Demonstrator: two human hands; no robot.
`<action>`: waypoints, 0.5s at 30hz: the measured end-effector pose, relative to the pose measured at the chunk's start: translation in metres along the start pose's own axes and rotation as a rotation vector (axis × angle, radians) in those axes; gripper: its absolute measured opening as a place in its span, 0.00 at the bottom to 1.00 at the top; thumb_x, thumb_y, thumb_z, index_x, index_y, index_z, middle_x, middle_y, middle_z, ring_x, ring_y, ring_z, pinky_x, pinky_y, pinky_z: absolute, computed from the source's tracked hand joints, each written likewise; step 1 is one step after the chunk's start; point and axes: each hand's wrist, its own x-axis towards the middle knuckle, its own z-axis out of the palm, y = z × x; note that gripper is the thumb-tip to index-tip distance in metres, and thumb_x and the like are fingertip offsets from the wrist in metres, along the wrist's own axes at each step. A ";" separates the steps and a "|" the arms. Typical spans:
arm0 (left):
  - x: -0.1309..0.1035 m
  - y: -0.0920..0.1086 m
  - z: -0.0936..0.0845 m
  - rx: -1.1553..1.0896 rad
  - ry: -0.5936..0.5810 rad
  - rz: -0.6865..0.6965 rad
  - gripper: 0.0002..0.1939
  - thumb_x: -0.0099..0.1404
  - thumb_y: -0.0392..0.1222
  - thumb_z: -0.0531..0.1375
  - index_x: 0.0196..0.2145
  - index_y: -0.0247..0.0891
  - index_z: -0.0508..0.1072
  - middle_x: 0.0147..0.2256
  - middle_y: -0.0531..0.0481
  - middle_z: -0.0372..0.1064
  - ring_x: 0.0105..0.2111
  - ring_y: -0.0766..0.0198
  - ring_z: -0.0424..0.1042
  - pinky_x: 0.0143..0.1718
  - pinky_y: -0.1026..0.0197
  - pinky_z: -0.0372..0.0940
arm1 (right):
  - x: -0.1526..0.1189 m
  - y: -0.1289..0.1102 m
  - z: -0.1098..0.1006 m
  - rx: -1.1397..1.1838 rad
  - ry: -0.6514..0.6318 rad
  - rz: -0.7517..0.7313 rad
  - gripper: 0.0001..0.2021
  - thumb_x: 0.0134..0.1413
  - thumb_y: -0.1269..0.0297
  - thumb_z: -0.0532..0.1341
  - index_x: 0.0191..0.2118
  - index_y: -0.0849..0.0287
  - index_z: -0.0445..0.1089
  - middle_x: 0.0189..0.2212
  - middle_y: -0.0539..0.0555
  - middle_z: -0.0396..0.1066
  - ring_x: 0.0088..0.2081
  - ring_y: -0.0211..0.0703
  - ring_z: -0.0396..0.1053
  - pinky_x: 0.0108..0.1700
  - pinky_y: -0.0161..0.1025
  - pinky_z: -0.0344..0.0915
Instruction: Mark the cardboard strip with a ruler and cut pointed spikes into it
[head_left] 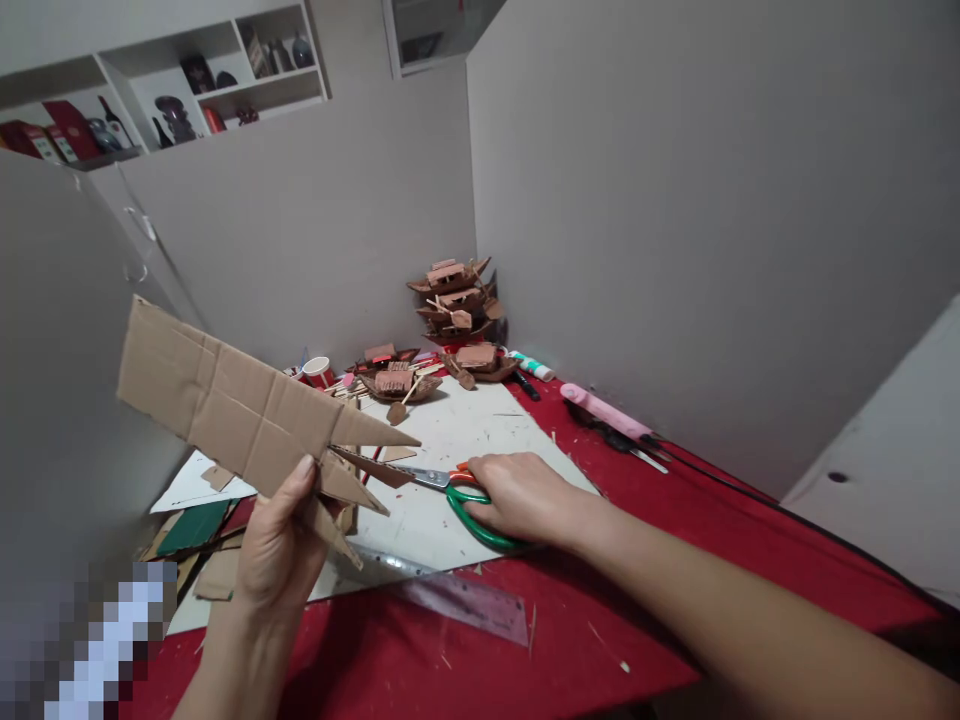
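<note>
My left hand (281, 540) holds a long creased piece of brown cardboard (240, 400), with the thumb on its front face. The cardboard's right end is cut into several pointed strips that spread apart. My right hand (517, 495) is closed round the handles of scissors (484, 520) with green and orange grips. The scissor blades point left and reach in at the strips, where their tips are partly hidden by cardboard.
Small brown model boats (450, 310) are stacked at the back corner. A white sheet (442, 430) lies on the red table (600, 590). Near the front is a clear ruler (457, 600); a pink tool (604, 410) lies right, cardboard scraps (217, 575) left.
</note>
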 end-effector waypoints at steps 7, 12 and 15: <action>-0.003 -0.021 0.001 0.127 -0.084 -0.033 0.19 0.50 0.32 0.70 0.42 0.35 0.77 0.35 0.48 0.79 0.29 0.62 0.77 0.26 0.65 0.74 | -0.009 -0.013 -0.005 0.499 0.344 -0.335 0.20 0.56 0.54 0.63 0.49 0.63 0.71 0.41 0.59 0.74 0.41 0.47 0.71 0.44 0.40 0.66; -0.006 -0.038 0.001 0.174 -0.090 -0.104 0.20 0.45 0.35 0.74 0.37 0.36 0.77 0.33 0.51 0.78 0.26 0.64 0.75 0.21 0.67 0.71 | -0.011 -0.023 0.006 0.875 0.470 -0.488 0.14 0.57 0.62 0.63 0.47 0.64 0.74 0.35 0.56 0.74 0.37 0.43 0.72 0.42 0.37 0.67; -0.009 -0.042 -0.001 0.185 -0.060 -0.192 0.21 0.44 0.37 0.75 0.37 0.35 0.77 0.35 0.51 0.78 0.28 0.63 0.76 0.21 0.66 0.72 | -0.009 -0.024 0.009 1.010 0.451 -0.515 0.11 0.62 0.62 0.59 0.42 0.63 0.75 0.30 0.53 0.73 0.33 0.40 0.70 0.38 0.35 0.67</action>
